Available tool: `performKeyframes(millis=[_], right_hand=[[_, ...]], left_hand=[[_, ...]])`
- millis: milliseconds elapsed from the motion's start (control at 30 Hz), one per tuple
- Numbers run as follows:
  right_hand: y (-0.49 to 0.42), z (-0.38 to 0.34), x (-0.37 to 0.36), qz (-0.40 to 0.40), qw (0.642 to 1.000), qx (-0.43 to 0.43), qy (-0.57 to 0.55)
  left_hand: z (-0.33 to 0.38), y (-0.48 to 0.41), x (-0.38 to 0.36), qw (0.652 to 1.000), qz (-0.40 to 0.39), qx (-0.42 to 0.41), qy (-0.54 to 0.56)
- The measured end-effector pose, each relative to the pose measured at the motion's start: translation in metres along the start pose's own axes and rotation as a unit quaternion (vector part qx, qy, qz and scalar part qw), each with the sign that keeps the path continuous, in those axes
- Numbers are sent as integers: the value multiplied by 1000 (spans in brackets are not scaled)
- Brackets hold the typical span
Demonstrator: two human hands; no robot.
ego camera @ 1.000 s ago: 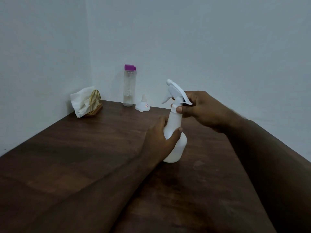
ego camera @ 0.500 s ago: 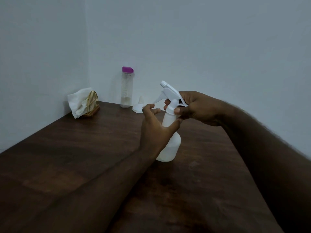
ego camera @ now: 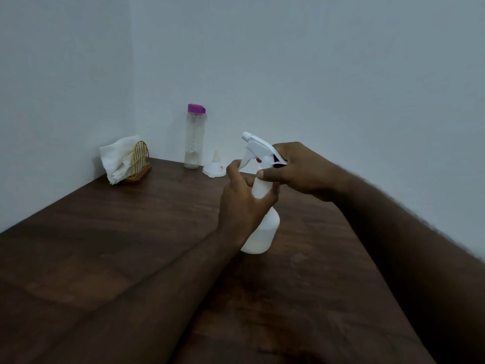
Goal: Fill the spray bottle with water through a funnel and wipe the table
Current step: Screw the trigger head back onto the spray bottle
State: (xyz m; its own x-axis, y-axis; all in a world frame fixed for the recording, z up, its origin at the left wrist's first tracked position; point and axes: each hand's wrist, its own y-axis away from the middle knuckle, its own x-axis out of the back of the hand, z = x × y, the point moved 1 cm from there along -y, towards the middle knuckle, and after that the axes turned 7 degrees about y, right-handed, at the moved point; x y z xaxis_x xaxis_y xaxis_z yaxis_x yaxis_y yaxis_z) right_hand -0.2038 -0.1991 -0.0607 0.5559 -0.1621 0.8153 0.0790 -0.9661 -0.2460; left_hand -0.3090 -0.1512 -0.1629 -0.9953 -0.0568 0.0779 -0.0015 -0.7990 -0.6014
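Your left hand [ego camera: 241,203] grips the white spray bottle [ego camera: 263,232], centre frame; your right hand [ego camera: 296,169] pinches its trigger head [ego camera: 258,145].

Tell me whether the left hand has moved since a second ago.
Yes: the left hand climbed the spray bottle, fingertips now level with the funnel.

White spray bottle [ego camera: 263,227], dark wood-grain table [ego camera: 131,245], clear bottle [ego camera: 194,143] (magenta cap), white funnel [ego camera: 214,168].
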Motion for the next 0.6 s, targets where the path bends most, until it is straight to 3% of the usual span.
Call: performKeyframes(millis=[133,400,600], right_hand=[[-1,4,-1,41,999,17,23],[6,16,-16,80,994,-1,-70],[11,16,-42,194,970,-24,-142]], left_hand=[[-3,-1,0,1000,-6,6,-3],[-2,1,1,1000,-2,0,1],[-3,1,0,1000,-3,7,11]])
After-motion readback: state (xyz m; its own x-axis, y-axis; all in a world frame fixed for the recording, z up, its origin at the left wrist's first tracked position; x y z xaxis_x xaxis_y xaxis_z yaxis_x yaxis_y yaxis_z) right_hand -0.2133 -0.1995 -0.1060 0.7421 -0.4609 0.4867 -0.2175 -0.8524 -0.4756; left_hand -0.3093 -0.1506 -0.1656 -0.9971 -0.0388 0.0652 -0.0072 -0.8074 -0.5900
